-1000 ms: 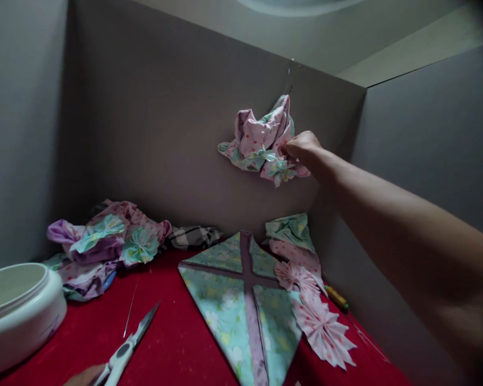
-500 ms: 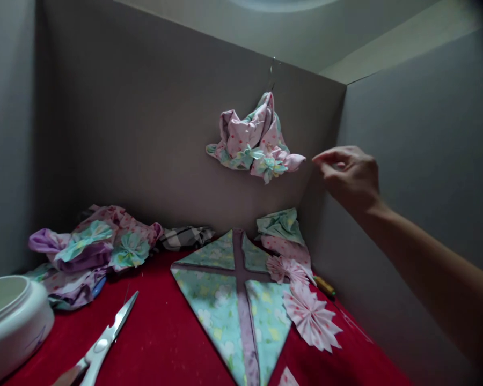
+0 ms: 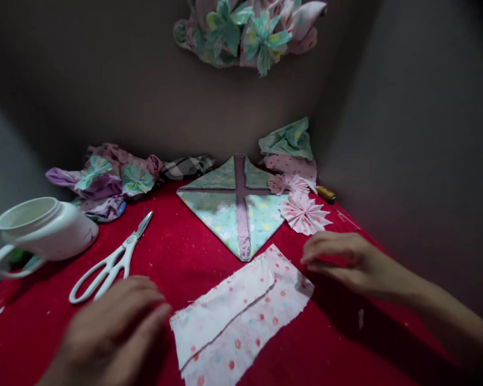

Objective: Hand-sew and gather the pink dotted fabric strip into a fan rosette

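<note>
A white cotton piece with red dots (image 3: pixel 249 316), folded partly over itself, lies between my two hands on the red cloth. My left hand (image 3: pixel 112 332), blurred by motion, hovers left of it near the scissors' handles, its fingers loosely bent and no object visible in it. To the right of the dotted piece, my right hand (image 3: pixel 346 262) is raised, thumb and fingertips drawn together in a pinch. Whatever those fingertips hold, if anything, is too small to make out. White-handled scissors (image 3: pixel 118 257) lie with their blades pointing away.
A white pot (image 3: pixel 48 225) stands at the left. Behind are a fabric pile (image 3: pixel 108 177), a mint-and-purple fabric diamond (image 3: pixel 221 214), pleated pink rosettes (image 3: pixel 306 212) and a yellow thread spool (image 3: pixel 326 194). A fabric piece with bows (image 3: pixel 265 40) hangs on the grey wall (image 3: pixel 145 96).
The view has tilted downward. My right hand has come down from beside the hanging fabric to near the dotted cotton. My left hand has entered the view.
</note>
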A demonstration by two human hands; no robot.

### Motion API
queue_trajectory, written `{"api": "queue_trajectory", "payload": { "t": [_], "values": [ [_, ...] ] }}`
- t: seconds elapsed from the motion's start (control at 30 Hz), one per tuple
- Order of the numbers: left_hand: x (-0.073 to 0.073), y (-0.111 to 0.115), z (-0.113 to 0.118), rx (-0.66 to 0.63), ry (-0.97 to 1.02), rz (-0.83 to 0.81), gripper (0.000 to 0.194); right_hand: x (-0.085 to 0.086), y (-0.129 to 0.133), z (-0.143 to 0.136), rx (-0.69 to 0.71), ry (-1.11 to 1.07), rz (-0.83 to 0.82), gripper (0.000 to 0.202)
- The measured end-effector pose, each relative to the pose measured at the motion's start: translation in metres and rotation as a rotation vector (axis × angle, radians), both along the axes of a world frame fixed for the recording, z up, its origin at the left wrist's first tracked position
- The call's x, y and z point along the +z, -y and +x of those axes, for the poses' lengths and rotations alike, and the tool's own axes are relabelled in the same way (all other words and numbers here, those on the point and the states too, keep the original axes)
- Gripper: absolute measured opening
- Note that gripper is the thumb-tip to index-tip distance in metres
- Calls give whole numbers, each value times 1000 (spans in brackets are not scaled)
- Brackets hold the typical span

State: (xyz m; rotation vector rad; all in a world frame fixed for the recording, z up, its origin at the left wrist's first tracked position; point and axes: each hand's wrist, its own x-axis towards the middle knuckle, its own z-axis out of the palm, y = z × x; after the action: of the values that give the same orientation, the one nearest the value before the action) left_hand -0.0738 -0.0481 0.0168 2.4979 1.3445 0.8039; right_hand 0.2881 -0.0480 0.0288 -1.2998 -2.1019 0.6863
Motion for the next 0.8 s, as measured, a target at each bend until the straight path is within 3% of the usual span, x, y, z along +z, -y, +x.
{"api": "queue_trajectory", "payload": {
  "t": [0.07,0.1,0.2,0.3,0.47,0.57,0.7,0.8],
  "values": [
    [-3,13,28,-197,-114,-62,5,-7,1,-8,120,2,-43,10],
    [-5,16,41,-223,-187,-79,5,-10,-2,-13,158,7,-46,11],
    [-11,20,64,-136,-345,-99,6,-18,-11,-24,266,62,-17,29],
    [-17,20,64,-119,-349,-94,12,-25,-18,-32,324,140,27,32],
    [-15,19,52,-168,-248,-151,22,-36,-13,-40,223,68,118,12],
    [-8,20,52,-196,-213,-200,11,-34,-4,-40,141,-42,77,18],
    [-9,22,54,-215,-180,-169,13,-34,5,-38,6,-45,10,25],
    [-16,12,56,-127,-84,-306,27,-43,5,-41,-96,-5,3,28]
  ]
}}
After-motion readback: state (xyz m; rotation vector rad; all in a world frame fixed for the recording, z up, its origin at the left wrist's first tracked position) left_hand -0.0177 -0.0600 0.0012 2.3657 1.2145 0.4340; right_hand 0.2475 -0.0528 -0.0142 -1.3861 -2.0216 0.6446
